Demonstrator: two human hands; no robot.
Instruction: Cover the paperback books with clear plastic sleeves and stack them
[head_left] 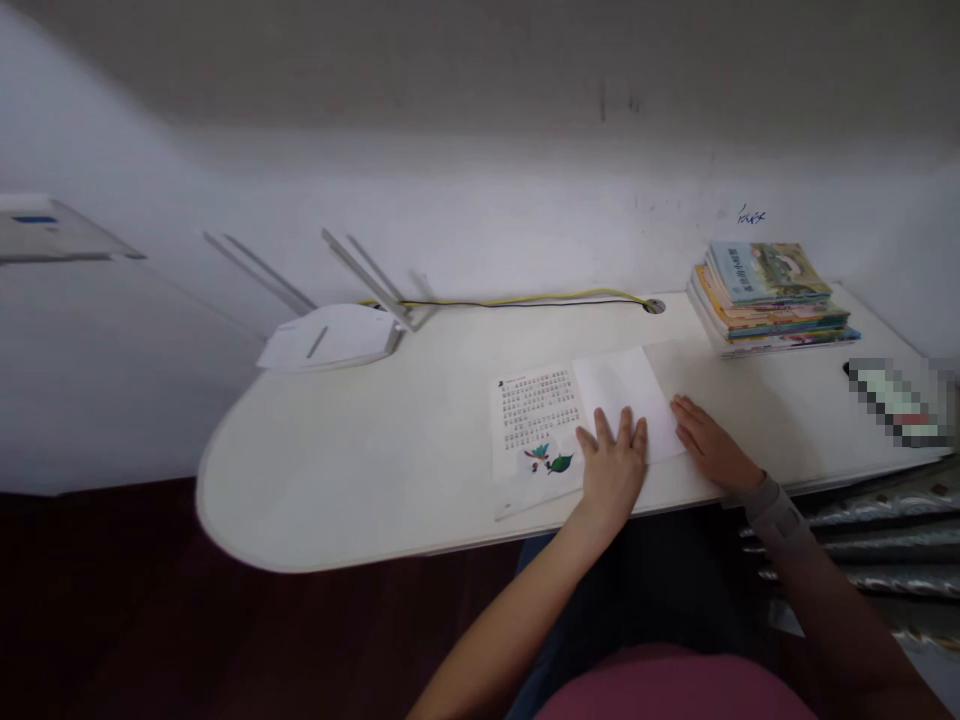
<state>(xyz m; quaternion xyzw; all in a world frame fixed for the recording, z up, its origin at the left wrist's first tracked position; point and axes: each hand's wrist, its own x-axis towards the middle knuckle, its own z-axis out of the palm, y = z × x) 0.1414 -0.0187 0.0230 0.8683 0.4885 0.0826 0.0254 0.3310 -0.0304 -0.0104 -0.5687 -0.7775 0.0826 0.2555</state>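
Note:
An open booklet (536, 480) lies on the white table, with printed text and a coloured picture on its left page and a blank right page. My left hand (615, 465) rests on the lower part of the blank page near the fold, fingers spread and holding nothing. Beside the booklet's right edge, my right hand (712, 445) lies flat with its fingers stretched out, a grey band on the wrist. Nothing shows in its grasp.
A stack of books (776, 300) stands at the back right of the table (337, 480). Near the right end lies a pixelated phone-like object (896, 405). At the back left sits a white router (330, 338) with antennas. Cables (510, 302) run along the wall to a hole.

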